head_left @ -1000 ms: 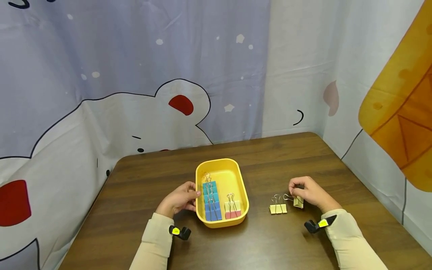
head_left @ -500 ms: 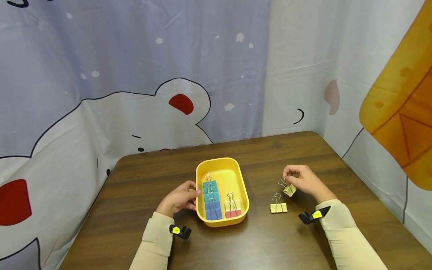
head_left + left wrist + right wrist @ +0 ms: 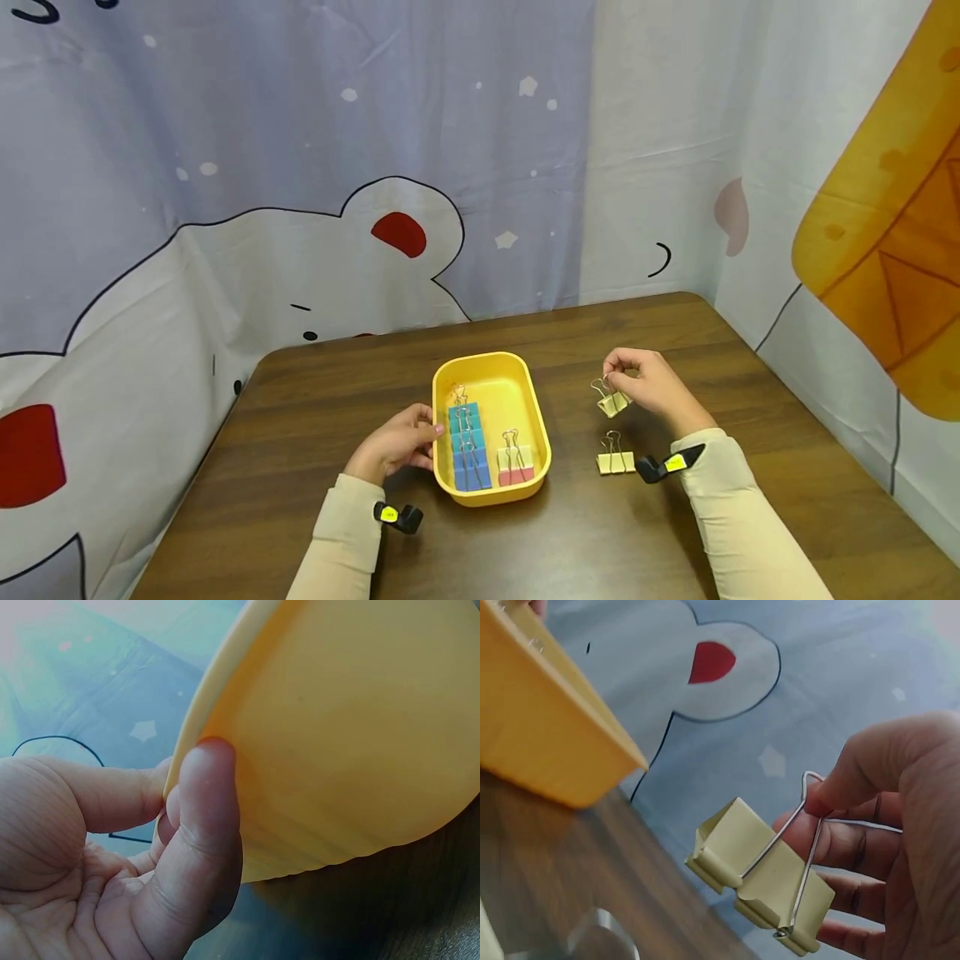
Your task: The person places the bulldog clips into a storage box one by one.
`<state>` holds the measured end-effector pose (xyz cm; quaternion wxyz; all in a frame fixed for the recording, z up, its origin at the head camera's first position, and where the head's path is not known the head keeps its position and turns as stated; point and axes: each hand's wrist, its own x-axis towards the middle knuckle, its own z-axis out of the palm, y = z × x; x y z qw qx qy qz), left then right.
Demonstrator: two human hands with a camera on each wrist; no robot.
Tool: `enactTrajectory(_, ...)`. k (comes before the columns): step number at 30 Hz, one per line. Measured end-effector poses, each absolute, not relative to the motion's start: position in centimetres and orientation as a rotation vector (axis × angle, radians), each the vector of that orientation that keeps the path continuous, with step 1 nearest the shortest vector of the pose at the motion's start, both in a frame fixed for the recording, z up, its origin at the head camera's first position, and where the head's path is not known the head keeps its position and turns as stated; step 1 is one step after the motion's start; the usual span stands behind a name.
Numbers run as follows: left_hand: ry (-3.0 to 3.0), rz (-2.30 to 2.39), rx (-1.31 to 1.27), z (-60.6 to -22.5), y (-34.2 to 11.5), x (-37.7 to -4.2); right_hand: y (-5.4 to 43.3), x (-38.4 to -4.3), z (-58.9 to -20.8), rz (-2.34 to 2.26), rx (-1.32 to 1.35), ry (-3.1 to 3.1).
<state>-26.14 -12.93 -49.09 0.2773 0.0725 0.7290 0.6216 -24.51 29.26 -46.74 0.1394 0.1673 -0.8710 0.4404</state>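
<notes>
My left hand [image 3: 395, 442] grips the left rim of a yellow bin [image 3: 537, 417], thumb at the rim and fingers against the outer wall, as the left wrist view [image 3: 187, 825] also shows. Inside the bin, teal and blue binder clips [image 3: 471, 454] line the left side; a pale yellow clip [image 3: 516, 457] and a pink clip [image 3: 517, 476] sit at the lower right. My right hand [image 3: 647, 385] pinches a pale yellow binder clip [image 3: 769, 870] by its wire handle, above the table to the right of the bin.
Another pale yellow binder clip [image 3: 616, 463] lies on the brown wooden table [image 3: 585, 542], below the right hand, handles pointing away. A patterned curtain [image 3: 517, 167] hangs behind the table's back edge and along its right side.
My right hand has lifted its pale yellow binder clip off the table and carried it left and away from me, closer to the bin. The left hand stays on the bin.
</notes>
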Motion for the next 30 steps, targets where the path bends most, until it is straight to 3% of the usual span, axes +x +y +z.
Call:
enactTrajectory(18, 1.937, 1.678, 0.209, -49.2, -13.1, -26.2, 22.8, -25.8, -44.9, 1.379, 0.301, -2.455)
enactTrajectory(30, 1.926, 1.686, 0.188, -48.9, -12.9, -26.1, 19.0, -25.3, -44.2, 1.430, 0.353, -2.450)
